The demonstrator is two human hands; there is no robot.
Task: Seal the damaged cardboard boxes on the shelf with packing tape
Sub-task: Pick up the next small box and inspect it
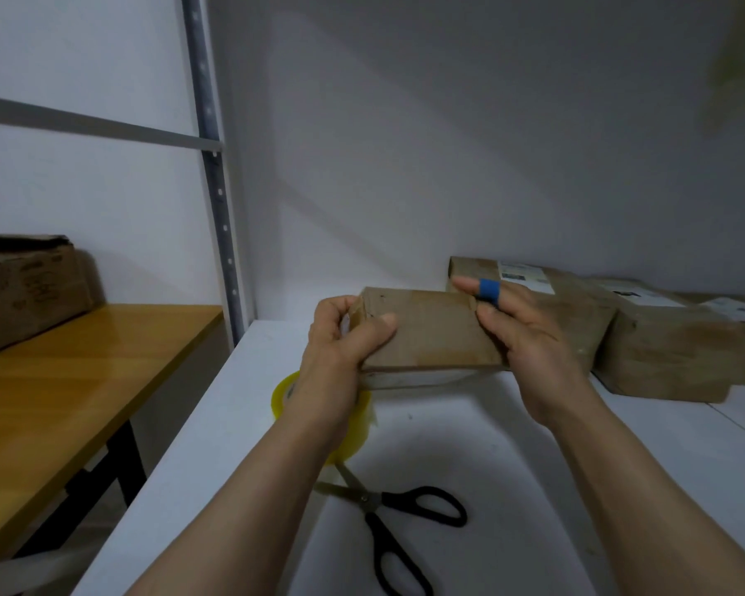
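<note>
Small brown cardboard box (426, 333), scuffed, left end crumpled, held just above white shelf (512, 445), center. Left hand (340, 342) grips its left end & right hand (530, 333) clasps its right end. Yellow tape roll (282, 395) & scissors (405, 509) lie nearer.

Both hands hold a small cardboard box (426, 333) above the white shelf (216, 432): the left hand (340, 346) grips its left end, the right hand (530, 337) its right. A tape roll (282, 395) and black-handled scissors (405, 526) lie on the shelf below.
</note>
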